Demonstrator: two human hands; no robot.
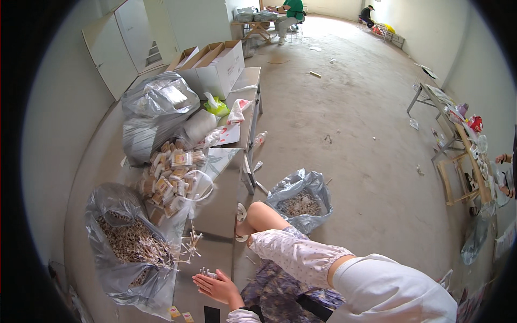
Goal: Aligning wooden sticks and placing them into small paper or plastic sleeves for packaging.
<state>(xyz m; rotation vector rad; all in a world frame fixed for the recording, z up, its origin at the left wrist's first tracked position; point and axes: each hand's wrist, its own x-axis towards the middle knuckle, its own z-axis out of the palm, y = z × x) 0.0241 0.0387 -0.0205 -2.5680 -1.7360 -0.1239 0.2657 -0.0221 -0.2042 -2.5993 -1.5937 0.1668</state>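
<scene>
My left hand (pixel 218 288) is at the near end of the table, its straight fingers pressed together along a bundle of cotton swabs (pixel 208 273). White tips stick up beside the thumb. My right arm, in a white sleeve and a pale dotted oversleeve (pixel 296 253), reaches across above a bare knee (pixel 265 216); the hand at its end cannot be made out. Beside my left hand, loose cotton swabs (pixel 126 239) fill an opened grey plastic bag (pixel 99 207), and some spill onto the table. Beyond them lies a heap of packed cotton swabs (pixel 172 180).
Cardboard boxes (pixel 226 59), a silver bag (pixel 156 116) and a green packet (pixel 215 106) stand farther along the table. A grey bag-lined container (pixel 323 188) of swabs sits on the floor. Another person's hands (pixel 505 159) show at a right-hand table; two people sit far back.
</scene>
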